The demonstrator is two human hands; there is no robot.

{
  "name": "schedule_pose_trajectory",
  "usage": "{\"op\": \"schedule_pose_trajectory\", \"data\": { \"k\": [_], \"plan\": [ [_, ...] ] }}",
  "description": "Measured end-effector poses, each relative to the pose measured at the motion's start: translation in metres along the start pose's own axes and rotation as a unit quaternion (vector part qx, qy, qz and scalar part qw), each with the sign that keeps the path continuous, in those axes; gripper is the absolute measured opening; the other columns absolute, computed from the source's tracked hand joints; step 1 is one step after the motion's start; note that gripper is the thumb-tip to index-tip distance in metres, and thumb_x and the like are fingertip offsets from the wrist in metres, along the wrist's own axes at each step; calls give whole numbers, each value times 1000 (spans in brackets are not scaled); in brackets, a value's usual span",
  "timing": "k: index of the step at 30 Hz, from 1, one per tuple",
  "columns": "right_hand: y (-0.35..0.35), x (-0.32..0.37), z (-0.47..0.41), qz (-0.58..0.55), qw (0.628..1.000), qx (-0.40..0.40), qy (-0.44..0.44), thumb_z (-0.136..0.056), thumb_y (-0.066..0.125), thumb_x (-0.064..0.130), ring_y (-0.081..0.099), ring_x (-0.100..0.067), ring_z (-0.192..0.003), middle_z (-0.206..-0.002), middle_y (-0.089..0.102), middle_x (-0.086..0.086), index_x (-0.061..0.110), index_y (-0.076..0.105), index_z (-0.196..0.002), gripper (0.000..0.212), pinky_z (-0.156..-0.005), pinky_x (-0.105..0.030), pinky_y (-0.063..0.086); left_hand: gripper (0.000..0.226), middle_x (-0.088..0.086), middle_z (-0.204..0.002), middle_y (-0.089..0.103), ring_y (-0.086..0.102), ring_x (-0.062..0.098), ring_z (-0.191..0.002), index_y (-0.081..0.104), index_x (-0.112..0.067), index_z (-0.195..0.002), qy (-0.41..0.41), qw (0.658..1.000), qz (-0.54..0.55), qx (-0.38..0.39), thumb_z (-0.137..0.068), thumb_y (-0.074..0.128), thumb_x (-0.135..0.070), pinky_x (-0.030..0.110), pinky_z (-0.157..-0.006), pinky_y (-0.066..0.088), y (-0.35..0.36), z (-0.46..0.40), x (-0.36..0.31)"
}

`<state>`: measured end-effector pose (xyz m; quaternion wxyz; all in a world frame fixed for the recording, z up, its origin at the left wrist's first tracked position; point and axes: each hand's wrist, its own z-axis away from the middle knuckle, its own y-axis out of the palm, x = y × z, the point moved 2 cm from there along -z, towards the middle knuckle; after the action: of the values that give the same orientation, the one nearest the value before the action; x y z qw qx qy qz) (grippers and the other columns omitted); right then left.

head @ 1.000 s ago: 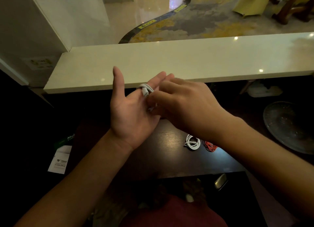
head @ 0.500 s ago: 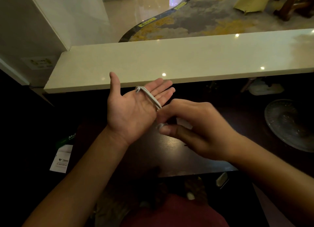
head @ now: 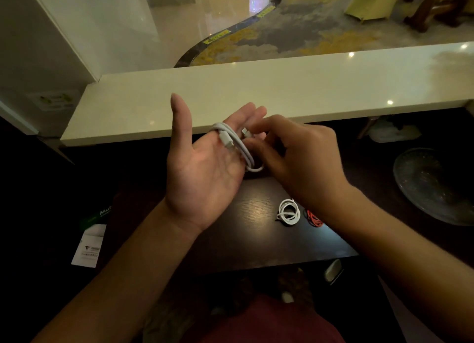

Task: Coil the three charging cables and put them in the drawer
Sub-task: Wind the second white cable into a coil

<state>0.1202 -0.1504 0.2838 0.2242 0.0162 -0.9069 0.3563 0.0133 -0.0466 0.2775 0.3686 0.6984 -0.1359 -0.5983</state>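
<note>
Nearest the camera, low in the frame, the dark table carried two cables already wound: a coiled white cable just right of centre and, touching or just beside it on its right, a red cable partly hidden behind the right forearm. No drawer could be made out in this view.

Above them, mid-frame, the left hand was held palm up with its fingers straight and close together and the thumb standing apart toward the upper left. The third cable, grey-white, was looped around those fingers; its strands ran as a long slant across the palm side, from the upper left near the base of the forefinger down to the lower right, where a loop stuck out past the edge of the hand. One plug lay on the strands near the middle of the fingers.

The right hand came in from the right, touching that loop, its fingers curled and its thumb and forefinger seemingly pinching the free plug end just right of the left fingers. The free end thus lay on the right hand's side, so my judgement was that the right hand would tuck it while the left served as a spool.

Beyond, the pale counter ledge crossed the frame.
</note>
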Motion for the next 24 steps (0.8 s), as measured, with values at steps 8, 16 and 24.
{"op": "schedule_pose_trajectory", "data": {
  "k": [8,16,24],
  "plan": [
    [-3,-4,-3,-63,988,133,-38,-92,66,11,66,-11,-86,-105,72,2,17,75,-117,27,-78,-13,45,104,21,-153,47,44,29,-145,37,4,-150,-13,999,23,-18,-87,24,-77,45,-125,24,-6,-4,-2],
    [-24,-11,-27,-66,936,316,-140,-90,71,14,73,-10,-97,-112,76,6,16,76,-109,20,-83,-26,56,85,18,-131,57,53,25,-122,43,7,-145,-67,996,5,63,-94,35,-60,34,-109,39,2,0,14],
    [8,-2,3,-121,977,64,162,-86,79,34,68,-4,-61,-70,72,8,20,72,-92,17,-64,-33,58,100,18,-158,41,38,28,-148,32,4,-152,44,997,32,-55,-82,47,-66,43,-126,22,-2,1,10]
  ]
}}
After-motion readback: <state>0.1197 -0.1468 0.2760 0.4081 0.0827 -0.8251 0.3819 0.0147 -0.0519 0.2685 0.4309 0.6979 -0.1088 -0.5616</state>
